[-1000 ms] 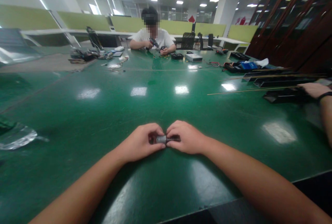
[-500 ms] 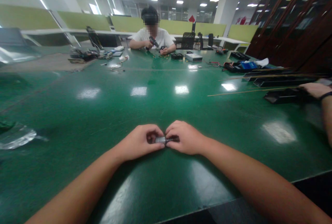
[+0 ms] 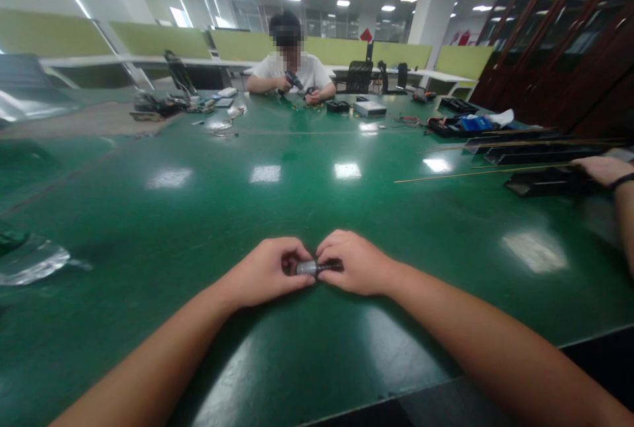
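A small silver metal cylinder (image 3: 306, 268) with a thin, dark, ridged rod (image 3: 325, 266) at its right end lies level just above or on the green tabletop (image 3: 307, 209). My left hand (image 3: 265, 273) is closed round the cylinder, thumb in front and fingers behind. With thumb and curled fingers, my right hand (image 3: 359, 264) pinches the dark rod. The fingertips of both hands nearly meet where cylinder and rod join. Part of the rod is hidden by the right fingers, and its exact kind cannot be made out.
Across the table a person (image 3: 292, 74) in white holds a power drill (image 3: 293, 80). At right, another person's hand (image 3: 601, 169) rests on black channel pieces (image 3: 537, 181), with thin rods jutting leftward. Clear plastic (image 3: 37, 261) lies at left. A tool case (image 3: 475, 125) sits far right.
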The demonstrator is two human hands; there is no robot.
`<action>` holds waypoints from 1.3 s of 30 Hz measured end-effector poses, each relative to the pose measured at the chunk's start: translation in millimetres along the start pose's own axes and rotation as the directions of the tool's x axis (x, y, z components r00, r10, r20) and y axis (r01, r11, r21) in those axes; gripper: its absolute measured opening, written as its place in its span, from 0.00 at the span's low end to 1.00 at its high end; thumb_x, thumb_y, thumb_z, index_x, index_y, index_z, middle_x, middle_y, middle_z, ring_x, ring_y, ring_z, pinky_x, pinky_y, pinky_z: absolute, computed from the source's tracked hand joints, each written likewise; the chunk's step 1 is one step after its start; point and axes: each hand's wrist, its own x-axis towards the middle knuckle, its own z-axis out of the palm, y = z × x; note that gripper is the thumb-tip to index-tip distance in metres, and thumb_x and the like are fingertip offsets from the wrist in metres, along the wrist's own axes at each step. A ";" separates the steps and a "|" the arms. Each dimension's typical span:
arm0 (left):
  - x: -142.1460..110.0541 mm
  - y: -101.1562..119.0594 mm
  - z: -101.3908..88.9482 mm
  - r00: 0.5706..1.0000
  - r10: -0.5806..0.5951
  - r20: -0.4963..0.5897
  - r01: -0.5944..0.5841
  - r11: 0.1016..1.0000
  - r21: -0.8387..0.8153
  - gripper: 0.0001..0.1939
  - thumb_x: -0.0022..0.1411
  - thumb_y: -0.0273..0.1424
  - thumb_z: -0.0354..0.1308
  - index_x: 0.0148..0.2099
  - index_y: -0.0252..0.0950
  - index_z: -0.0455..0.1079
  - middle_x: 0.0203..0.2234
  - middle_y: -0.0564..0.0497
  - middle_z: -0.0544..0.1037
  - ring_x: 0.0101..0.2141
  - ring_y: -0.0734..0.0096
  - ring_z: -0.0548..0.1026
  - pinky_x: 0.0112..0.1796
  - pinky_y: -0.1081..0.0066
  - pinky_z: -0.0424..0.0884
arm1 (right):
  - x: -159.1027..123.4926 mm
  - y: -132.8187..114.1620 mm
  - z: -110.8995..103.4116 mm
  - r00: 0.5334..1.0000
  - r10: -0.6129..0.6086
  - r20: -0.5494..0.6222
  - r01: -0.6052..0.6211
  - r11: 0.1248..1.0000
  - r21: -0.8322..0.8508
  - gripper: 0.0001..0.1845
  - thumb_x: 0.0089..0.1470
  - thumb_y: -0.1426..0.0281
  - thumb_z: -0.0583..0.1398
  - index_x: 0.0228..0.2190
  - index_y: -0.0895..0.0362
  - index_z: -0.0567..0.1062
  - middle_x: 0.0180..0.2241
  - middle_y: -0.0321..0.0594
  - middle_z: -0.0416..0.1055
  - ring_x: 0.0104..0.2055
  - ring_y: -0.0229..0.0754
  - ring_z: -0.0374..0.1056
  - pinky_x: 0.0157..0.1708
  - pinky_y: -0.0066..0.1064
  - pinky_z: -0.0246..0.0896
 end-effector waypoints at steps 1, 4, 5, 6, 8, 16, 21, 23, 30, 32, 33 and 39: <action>-0.1 0.3 -0.1 1.000 0.001 0.001 -0.001 1.000 0.002 0.12 0.55 0.37 0.66 0.38 0.35 0.77 0.29 0.51 0.78 0.29 0.68 0.75 0.30 0.73 0.69 | -0.5 0.2 -0.6 1.000 0.001 -0.001 -0.001 1.000 -0.003 0.05 0.54 0.70 0.66 0.35 0.57 0.81 0.41 0.43 0.79 0.45 0.45 0.71 0.48 0.37 0.65; -0.4 0.1 0.0 1.000 -0.006 0.008 0.005 1.000 0.022 0.12 0.55 0.37 0.66 0.38 0.34 0.77 0.29 0.51 0.78 0.29 0.67 0.75 0.31 0.72 0.68 | -2.4 0.9 -3.1 1.000 0.016 0.006 -0.016 1.000 -0.011 0.05 0.53 0.70 0.66 0.35 0.57 0.81 0.42 0.43 0.79 0.46 0.46 0.71 0.49 0.38 0.65; -0.5 -0.4 0.1 1.000 -0.008 0.010 0.007 1.000 0.029 0.12 0.56 0.37 0.66 0.39 0.34 0.77 0.29 0.51 0.78 0.29 0.67 0.75 0.31 0.72 0.68 | -3.1 1.1 -3.8 1.000 0.022 0.009 -0.021 1.000 -0.012 0.05 0.53 0.70 0.66 0.35 0.57 0.81 0.42 0.43 0.79 0.46 0.46 0.71 0.49 0.38 0.65; -0.5 -0.9 0.2 1.000 -0.009 0.012 0.008 0.999 0.032 0.13 0.56 0.38 0.66 0.39 0.34 0.77 0.29 0.51 0.78 0.29 0.67 0.75 0.30 0.72 0.68 | -3.7 1.3 -4.5 1.000 0.026 0.012 -0.026 1.000 -0.011 0.05 0.53 0.71 0.66 0.35 0.57 0.81 0.42 0.43 0.79 0.46 0.46 0.71 0.49 0.38 0.65; -0.4 -1.9 0.5 1.000 -0.011 0.013 0.010 0.999 0.032 0.13 0.56 0.38 0.65 0.40 0.34 0.77 0.29 0.51 0.78 0.29 0.67 0.75 0.30 0.72 0.68 | -4.6 1.6 -5.3 0.999 0.029 0.014 -0.028 1.000 -0.009 0.06 0.53 0.71 0.66 0.35 0.57 0.81 0.42 0.43 0.79 0.46 0.46 0.71 0.49 0.38 0.65; -0.5 -3.9 0.5 1.000 -0.013 0.018 0.012 1.000 0.014 0.14 0.56 0.38 0.65 0.39 0.34 0.76 0.28 0.51 0.77 0.29 0.68 0.75 0.30 0.72 0.69 | -4.8 2.7 -6.1 0.999 0.033 0.015 -0.032 0.999 -0.015 0.05 0.52 0.71 0.67 0.34 0.58 0.81 0.41 0.44 0.79 0.46 0.46 0.71 0.49 0.38 0.65; -0.5 -4.0 0.9 1.000 -0.020 0.016 0.020 1.000 0.002 0.14 0.56 0.39 0.66 0.40 0.33 0.76 0.29 0.51 0.77 0.29 0.67 0.75 0.30 0.72 0.69 | -6.1 4.5 -7.4 1.000 0.028 0.002 -0.028 1.000 -0.015 0.05 0.52 0.70 0.67 0.34 0.57 0.82 0.42 0.43 0.78 0.46 0.47 0.71 0.49 0.38 0.66; -0.4 -4.1 1.0 1.000 -0.020 0.017 0.020 1.000 0.002 0.15 0.56 0.39 0.66 0.40 0.33 0.76 0.29 0.51 0.77 0.28 0.67 0.75 0.29 0.72 0.69 | -6.9 4.8 -8.1 1.000 0.029 0.003 -0.029 0.999 -0.016 0.05 0.52 0.70 0.68 0.34 0.58 0.82 0.42 0.43 0.78 0.46 0.47 0.71 0.49 0.38 0.65; -0.8 -3.9 0.1 1.000 -0.012 0.014 0.012 1.000 0.012 0.14 0.55 0.38 0.66 0.40 0.33 0.77 0.29 0.50 0.77 0.29 0.67 0.75 0.30 0.71 0.68 | -7.5 4.5 -8.6 0.999 0.037 0.003 -0.038 0.999 0.001 0.05 0.51 0.70 0.68 0.33 0.57 0.82 0.41 0.43 0.79 0.45 0.46 0.71 0.48 0.38 0.66; -1.1 -3.6 -0.1 1.000 -0.015 0.010 0.014 1.000 0.015 0.14 0.55 0.38 0.66 0.40 0.33 0.77 0.29 0.50 0.77 0.29 0.66 0.75 0.31 0.71 0.68 | -7.7 4.8 -8.9 0.999 0.033 0.002 -0.033 0.999 0.007 0.05 0.51 0.70 0.68 0.32 0.58 0.82 0.41 0.43 0.79 0.45 0.46 0.71 0.48 0.38 0.66; -1.2 -3.5 -0.1 1.000 -0.017 0.011 0.016 1.000 0.014 0.14 0.55 0.38 0.66 0.40 0.33 0.77 0.29 0.50 0.77 0.29 0.66 0.75 0.31 0.71 0.68 | -7.9 5.0 -9.3 1.000 0.030 0.002 -0.030 0.999 0.009 0.05 0.51 0.70 0.68 0.32 0.58 0.82 0.41 0.43 0.79 0.45 0.46 0.72 0.48 0.37 0.66; -1.6 -2.7 0.4 1.000 -0.026 0.017 0.025 1.000 0.017 0.15 0.55 0.39 0.66 0.40 0.33 0.77 0.29 0.50 0.77 0.30 0.66 0.75 0.32 0.71 0.69 | -10.3 7.4 -13.0 0.999 0.038 0.013 -0.038 0.999 0.000 0.04 0.51 0.71 0.68 0.32 0.57 0.82 0.42 0.43 0.78 0.46 0.46 0.71 0.49 0.38 0.65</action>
